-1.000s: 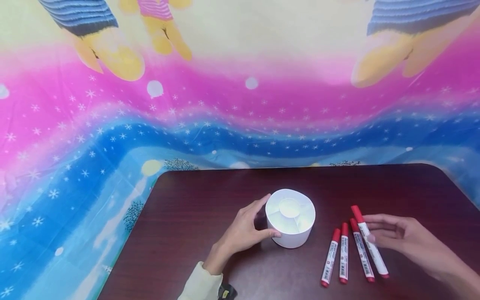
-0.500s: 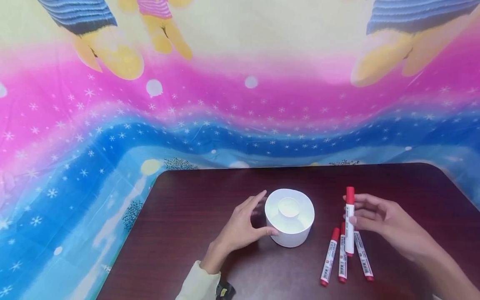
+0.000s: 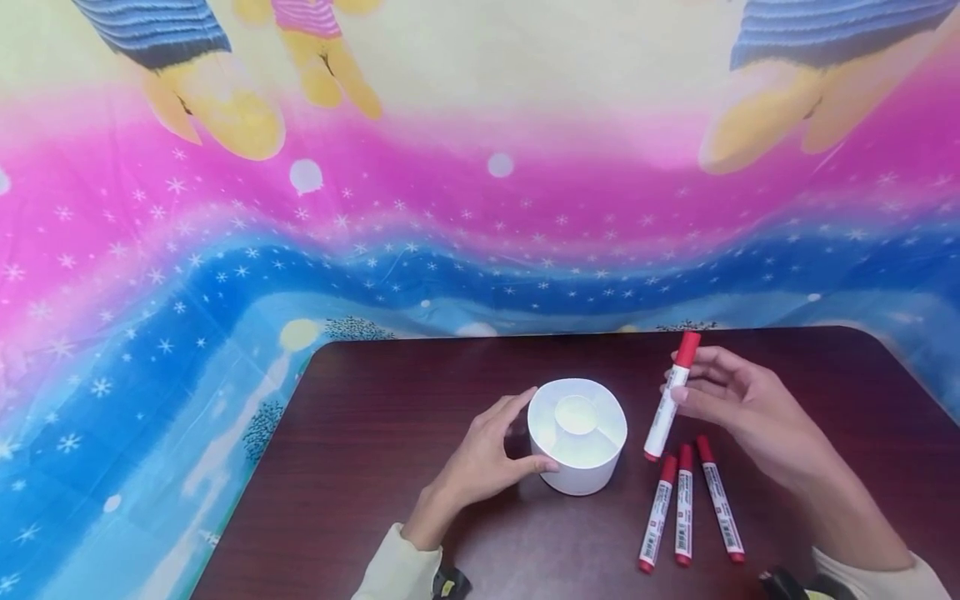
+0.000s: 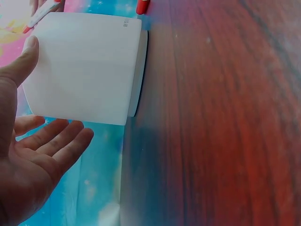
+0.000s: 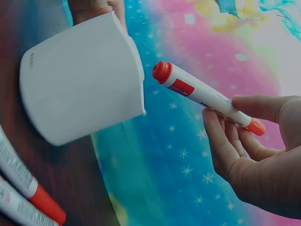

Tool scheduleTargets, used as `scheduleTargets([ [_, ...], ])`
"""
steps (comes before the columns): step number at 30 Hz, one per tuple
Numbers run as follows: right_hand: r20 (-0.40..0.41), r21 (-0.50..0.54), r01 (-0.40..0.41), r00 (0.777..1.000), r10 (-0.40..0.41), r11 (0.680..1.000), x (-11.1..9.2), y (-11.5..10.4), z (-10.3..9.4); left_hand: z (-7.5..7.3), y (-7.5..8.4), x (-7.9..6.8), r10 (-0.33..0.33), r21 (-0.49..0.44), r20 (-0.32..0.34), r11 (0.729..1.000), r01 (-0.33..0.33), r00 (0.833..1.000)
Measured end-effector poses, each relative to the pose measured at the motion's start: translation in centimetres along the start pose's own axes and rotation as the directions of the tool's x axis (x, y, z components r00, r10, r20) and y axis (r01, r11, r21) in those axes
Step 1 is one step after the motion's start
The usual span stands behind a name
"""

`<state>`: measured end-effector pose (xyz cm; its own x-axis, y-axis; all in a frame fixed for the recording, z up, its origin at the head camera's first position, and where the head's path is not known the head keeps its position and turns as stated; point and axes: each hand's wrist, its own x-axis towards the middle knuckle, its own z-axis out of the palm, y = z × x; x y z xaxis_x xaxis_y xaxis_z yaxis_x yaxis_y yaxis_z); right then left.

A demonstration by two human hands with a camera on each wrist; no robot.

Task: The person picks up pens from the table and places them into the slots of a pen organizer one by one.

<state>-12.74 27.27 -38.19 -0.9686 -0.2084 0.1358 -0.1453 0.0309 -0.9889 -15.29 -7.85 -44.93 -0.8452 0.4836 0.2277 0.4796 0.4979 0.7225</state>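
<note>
A round white holder (image 3: 577, 433) with divided compartments stands on the dark wooden table (image 3: 390, 400). My left hand (image 3: 487, 458) cups its left side, thumb on the wall (image 4: 84, 66), fingers spread beside it. My right hand (image 3: 738, 404) pinches a red-capped white marker (image 3: 670, 397), lifted and tilted just right of the holder; the right wrist view shows this marker (image 5: 207, 96) near the holder's rim (image 5: 84, 80). Three more red markers (image 3: 684, 515) lie side by side on the table below that hand.
A bright cartoon-print cloth (image 3: 225, 250) in pink, blue and yellow hangs behind and to the left of the table. The table's far edge (image 3: 600, 333) and its rounded left corner (image 3: 322, 354) are near the holder. A dark wrist device (image 3: 450, 583) shows at the bottom.
My right hand picked one marker from the row of several, lifted it and carried it up and left toward the holder. My left hand stayed on the holder.
</note>
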Motion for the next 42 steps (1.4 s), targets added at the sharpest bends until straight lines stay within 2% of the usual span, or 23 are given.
scheduleTargets([
  [5,0.001,0.091,0.017,1.000,-0.017,0.996,1.1,-0.4,1.1,0.0,-0.1,0.0,0.001,-0.001,-0.008,1.000,-0.001,1.000],
  [12,-0.030,0.117,0.006,1.000,-0.002,0.993,1.7,-0.1,1.9,0.1,0.0,0.0,0.006,-0.013,-0.007,1.000,-0.007,1.000],
  [23,-0.073,0.139,-0.040,0.996,0.051,0.989,2.1,1.0,2.1,0.1,-0.2,0.0,0.009,-0.034,-0.010,0.999,-0.010,1.000],
  [32,-0.095,0.137,-0.054,0.993,0.067,0.989,2.1,1.4,2.3,0.3,-0.2,0.0,-0.010,-0.147,0.016,0.989,0.013,1.000],
  [42,-0.115,0.060,-0.106,0.987,0.112,0.993,2.1,1.4,2.6,0.3,-0.1,0.1,-0.029,-0.173,0.029,0.984,0.034,0.999],
])
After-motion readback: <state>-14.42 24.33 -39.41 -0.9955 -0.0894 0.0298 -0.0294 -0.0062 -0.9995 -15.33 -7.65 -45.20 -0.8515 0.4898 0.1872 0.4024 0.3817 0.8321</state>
